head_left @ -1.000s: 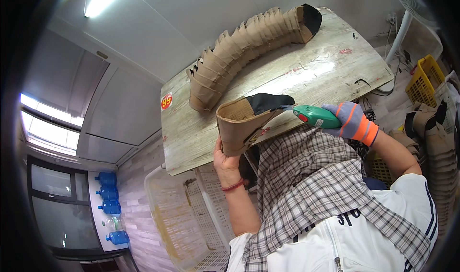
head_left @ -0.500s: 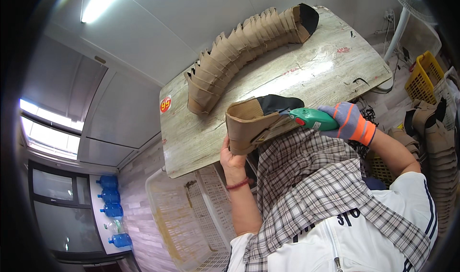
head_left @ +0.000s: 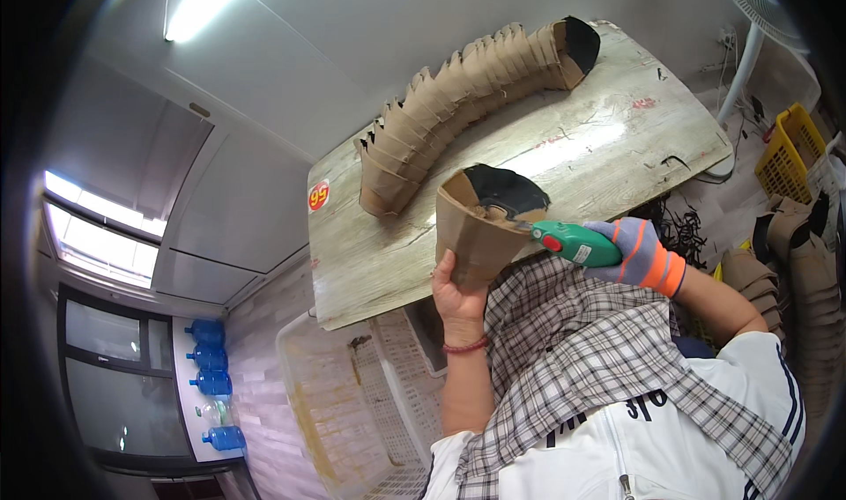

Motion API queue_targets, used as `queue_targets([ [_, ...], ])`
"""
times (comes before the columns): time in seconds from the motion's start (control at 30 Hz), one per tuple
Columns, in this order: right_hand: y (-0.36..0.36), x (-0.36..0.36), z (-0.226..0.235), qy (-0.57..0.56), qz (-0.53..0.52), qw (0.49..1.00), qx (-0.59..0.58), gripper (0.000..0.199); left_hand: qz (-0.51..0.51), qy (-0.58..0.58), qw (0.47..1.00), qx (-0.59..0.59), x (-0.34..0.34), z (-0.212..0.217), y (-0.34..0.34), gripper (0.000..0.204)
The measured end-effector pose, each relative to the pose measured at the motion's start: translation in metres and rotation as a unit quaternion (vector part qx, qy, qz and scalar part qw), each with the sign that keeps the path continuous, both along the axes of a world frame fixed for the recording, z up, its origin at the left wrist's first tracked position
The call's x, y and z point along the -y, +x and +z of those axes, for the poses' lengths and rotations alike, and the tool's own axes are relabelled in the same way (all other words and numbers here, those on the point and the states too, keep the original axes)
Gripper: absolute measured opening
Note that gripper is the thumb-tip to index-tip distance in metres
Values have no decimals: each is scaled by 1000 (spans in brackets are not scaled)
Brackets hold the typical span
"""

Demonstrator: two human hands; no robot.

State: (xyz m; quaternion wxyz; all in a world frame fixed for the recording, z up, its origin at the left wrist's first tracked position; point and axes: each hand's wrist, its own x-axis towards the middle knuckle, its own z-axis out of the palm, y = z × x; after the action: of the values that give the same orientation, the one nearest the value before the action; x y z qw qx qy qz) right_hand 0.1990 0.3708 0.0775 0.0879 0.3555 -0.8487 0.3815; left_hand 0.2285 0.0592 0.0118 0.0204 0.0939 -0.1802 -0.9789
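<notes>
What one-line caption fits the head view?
Left hand holds a brown boot shaft while gloved right hand trims it with a green cutter by a table.

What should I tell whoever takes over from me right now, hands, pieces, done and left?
Left hand, bare, holds a tan boot-shaft piece upright from below, its black lining showing at the top.
Right hand, in a striped glove, grips a green powered cutter with its tip at the piece's top edge.
A long nested row of like pieces lies on the wooden table.
Done: cannot tell which pieces are trimmed.
Left: the edge of the held piece.
</notes>
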Motion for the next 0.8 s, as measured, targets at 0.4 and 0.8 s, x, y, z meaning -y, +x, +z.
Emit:
queue_targets([
  [0.4, 9, 22, -12, -49, -23, 986, 156, 55, 115, -220, 963, -107, -20, 11, 7, 35],
  [0.8, 2, 35, -10, -111, -53, 975, 183, 55, 166, -484, 855, -87, -38, -7, 1, 21],
])
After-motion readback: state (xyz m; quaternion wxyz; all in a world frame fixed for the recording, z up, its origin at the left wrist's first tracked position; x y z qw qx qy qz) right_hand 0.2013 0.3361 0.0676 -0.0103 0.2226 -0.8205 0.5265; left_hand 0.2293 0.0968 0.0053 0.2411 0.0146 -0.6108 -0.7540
